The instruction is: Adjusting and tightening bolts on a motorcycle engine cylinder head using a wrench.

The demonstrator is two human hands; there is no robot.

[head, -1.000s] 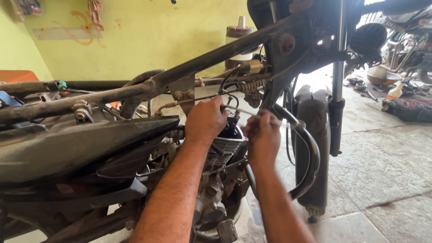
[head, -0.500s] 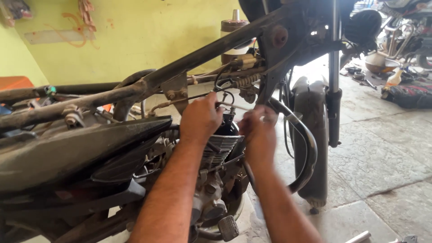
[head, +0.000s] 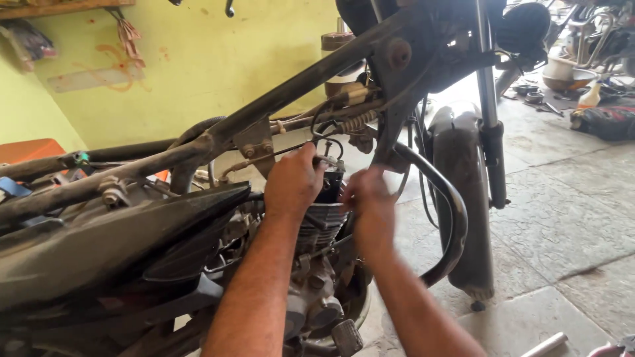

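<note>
Stripped motorcycle on the workshop floor, tank off, bare frame tube (head: 291, 89) running diagonally up to the steering head. Both hands work at the top of the engine cylinder (head: 322, 221), which sits under the frame tube, ahead of the black side panel (head: 112, 238) and behind the curved exhaust pipe (head: 450, 218). Left hand (head: 293, 182) is curled over the top of the cylinder head, fingers closed around a small dark part at the head, seemingly a cap or fitting with a thin cable (head: 291, 151) leading off it; exactly what is pinched cannot be told, the knuckles hide it. Right hand (head: 368, 198) is motion-blurred just beside the head on the exhaust side, fingers bent inward and touching the same spot; whether it is gripping or only steadying cannot be told. Judgement on handling: the finned cylinder is rigid cast metal, heavy, bolted in place, so it will not shift under hand force; the fins are thin-edged and probably greasy, so poor to pull on. The small fitting and its cable are the light, delicate parts: the cable is flexible and would kink if yanked. Best hold looks to be on the fitting's body close to the head, fingertips around it, not on the cable. Front wheel (head: 463, 198) and fork (head: 491, 119) stand just beyond.
</note>
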